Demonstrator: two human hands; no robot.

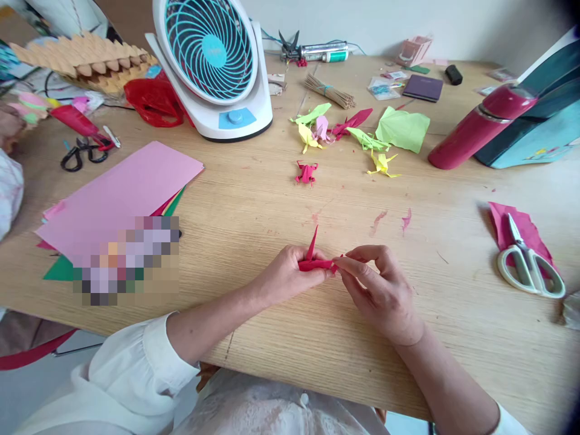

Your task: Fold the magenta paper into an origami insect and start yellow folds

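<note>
Close above the table's front part, a red folded paper figure [313, 264] is held between both hands. One thin pointed strip of it sticks up above the fingers. My left hand [294, 272] is closed around the figure's body. With thumb and fingertips, my right hand [378, 287] pinches its right end; the fingers partly hide the folds there. Beyond the hands, a small red paper frog [307, 173] rests on the wooden table [254, 199]. Yellow paper figures [383, 163] and a green paper sheet [403, 128] lie farther back.
White-handled scissors [530, 269] lie on red paper at the right. A red flask [483, 127] stands behind them. To the left are stacked pink sheets [131, 193], black-handled scissors [84, 154] and a white fan [235, 121]. Bundled sticks [330, 90] lie at the back.
</note>
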